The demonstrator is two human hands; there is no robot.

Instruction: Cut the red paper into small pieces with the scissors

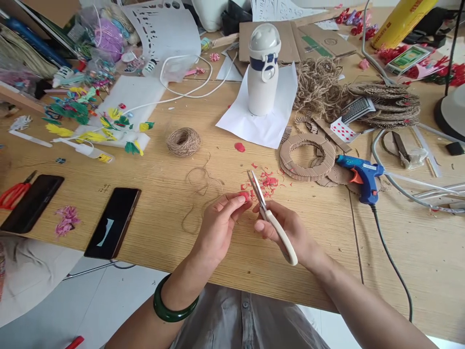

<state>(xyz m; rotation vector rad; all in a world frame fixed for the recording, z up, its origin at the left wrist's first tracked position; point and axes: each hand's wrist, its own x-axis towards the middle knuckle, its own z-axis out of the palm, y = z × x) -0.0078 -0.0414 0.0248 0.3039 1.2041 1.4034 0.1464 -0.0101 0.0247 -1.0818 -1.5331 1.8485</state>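
Observation:
Between the thumb and fingers of my left hand [220,220] is a small red piece [245,196], of paper or a similar thin material. My right hand [285,225] grips scissors [279,231] with off-white handles. Their blades point up and away from me, slightly parted, just right of the red piece. Red scraps [267,182] lie scattered on the table beyond the blades. A separate red disc [239,147] rests farther back. Loose twine [203,182] curls on the wood left of the scraps, with a twine ball [183,142] behind it.
A white bottle [263,72] stands on paper at the back. To the right are a cardboard ring [308,156], a blue glue gun [363,175] with its cord, and a twine heap [319,87]. Phones [113,223], red-handled pliers [16,193] and a glue bottle [89,150] lie left.

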